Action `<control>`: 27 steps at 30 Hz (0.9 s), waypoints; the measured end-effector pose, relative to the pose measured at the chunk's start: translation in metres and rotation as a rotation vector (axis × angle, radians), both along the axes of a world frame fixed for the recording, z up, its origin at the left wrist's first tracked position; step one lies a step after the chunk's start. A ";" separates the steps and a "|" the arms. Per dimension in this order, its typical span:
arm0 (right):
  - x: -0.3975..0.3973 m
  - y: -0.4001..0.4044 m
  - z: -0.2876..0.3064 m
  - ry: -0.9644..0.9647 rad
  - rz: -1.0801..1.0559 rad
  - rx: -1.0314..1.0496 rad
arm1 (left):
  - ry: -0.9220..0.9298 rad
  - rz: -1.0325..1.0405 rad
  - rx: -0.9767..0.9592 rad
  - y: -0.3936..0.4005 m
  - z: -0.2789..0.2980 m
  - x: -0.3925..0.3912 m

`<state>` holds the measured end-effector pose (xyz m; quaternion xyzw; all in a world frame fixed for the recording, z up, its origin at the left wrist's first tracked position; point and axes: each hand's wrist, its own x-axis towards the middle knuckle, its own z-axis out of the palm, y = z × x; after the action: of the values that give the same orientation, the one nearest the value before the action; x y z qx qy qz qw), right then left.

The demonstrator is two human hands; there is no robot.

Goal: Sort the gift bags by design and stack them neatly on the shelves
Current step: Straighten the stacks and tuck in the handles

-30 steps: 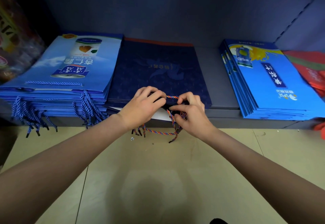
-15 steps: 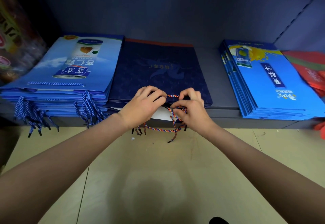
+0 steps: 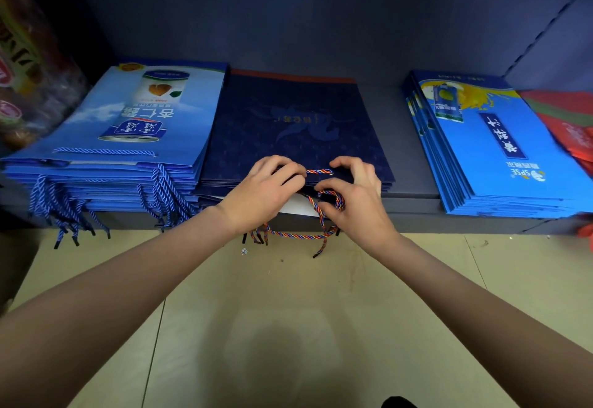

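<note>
Both hands at the navy stack's (image 3: 295,125) front edge, left hand (image 3: 266,189) holding it, right hand (image 3: 353,196) now pinching more gathered cord (image 3: 330,200): handles nearly tucked, stack almost neat.

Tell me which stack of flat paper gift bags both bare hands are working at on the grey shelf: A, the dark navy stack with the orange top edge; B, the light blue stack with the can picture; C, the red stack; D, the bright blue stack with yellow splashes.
A: both the left hand and the right hand sit at the front edge of the dark navy stack, pinching its red-and-blue twisted cord handle.
</note>
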<state>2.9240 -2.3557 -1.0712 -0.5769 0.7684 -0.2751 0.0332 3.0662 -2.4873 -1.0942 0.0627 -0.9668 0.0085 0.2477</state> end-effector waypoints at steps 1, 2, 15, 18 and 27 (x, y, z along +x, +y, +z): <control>0.001 -0.001 -0.001 -0.014 -0.019 -0.006 | 0.001 -0.001 0.004 0.000 0.000 0.000; 0.003 -0.001 -0.002 -0.057 -0.051 -0.007 | 0.003 -0.002 0.005 0.000 0.001 0.000; 0.004 -0.003 -0.007 -0.044 -0.069 0.037 | -0.014 -0.007 -0.009 -0.001 -0.001 0.000; -0.006 -0.001 -0.006 0.098 0.082 -0.013 | -0.010 -0.027 0.016 -0.003 0.002 0.000; -0.024 -0.006 0.026 0.399 0.376 -0.073 | -0.024 -0.065 0.171 -0.012 0.024 0.001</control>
<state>2.9003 -2.3617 -1.0454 -0.7530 0.6288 -0.1723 -0.0892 3.0676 -2.4996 -1.0697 0.0520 -0.9683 -0.0814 0.2302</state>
